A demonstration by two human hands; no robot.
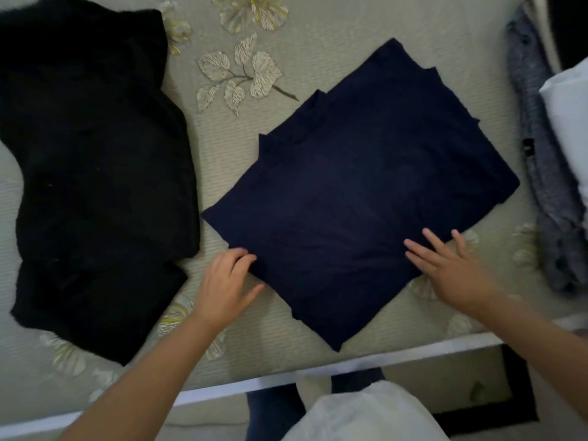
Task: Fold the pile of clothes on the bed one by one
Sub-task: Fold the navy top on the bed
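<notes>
A navy blue garment [356,189] lies folded into a flat square, turned like a diamond, in the middle of the bed. My left hand [227,281] is at its near left edge, fingers curled onto the fabric's border. My right hand [451,268] lies flat with spread fingers on the garment's near right edge. A black fuzzy garment [92,173] lies spread out to the left, apart from the navy one.
The bed has a pale green cover with a leaf print [241,71]. A grey knitted garment [541,173] and a white fabric piece [569,109] lie at the right edge. The bed's white front edge [286,375] runs below my arms.
</notes>
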